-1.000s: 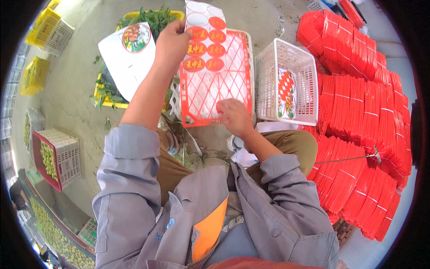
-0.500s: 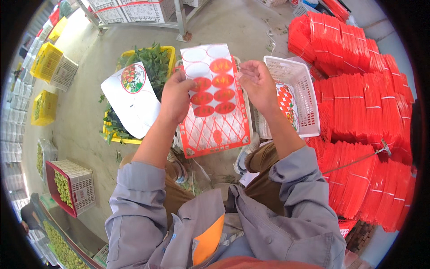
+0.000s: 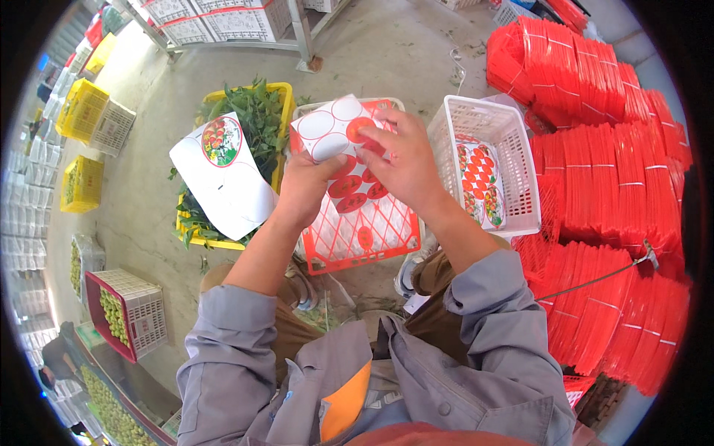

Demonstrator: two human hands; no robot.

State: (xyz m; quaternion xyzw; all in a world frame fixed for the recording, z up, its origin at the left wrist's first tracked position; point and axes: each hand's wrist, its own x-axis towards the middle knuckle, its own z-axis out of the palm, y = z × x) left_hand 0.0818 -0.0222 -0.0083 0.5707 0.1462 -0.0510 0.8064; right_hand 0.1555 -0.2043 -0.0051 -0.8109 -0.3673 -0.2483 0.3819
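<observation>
The left hand pinches one white sticker sheet above one red-patterned panel; the right hand bends its fingers over it, their hold unclear. Three bare oval outlines sit among red oval stickers with yellowish lettering.

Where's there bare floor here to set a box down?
Concrete floor shows bare between the yellow leaf crate and the white fruit crate at left, and farther out, between the metal rack and the mesh-topped crate. It's crowded on the right, where red mesh bundles stack up beside the white basket.
</observation>
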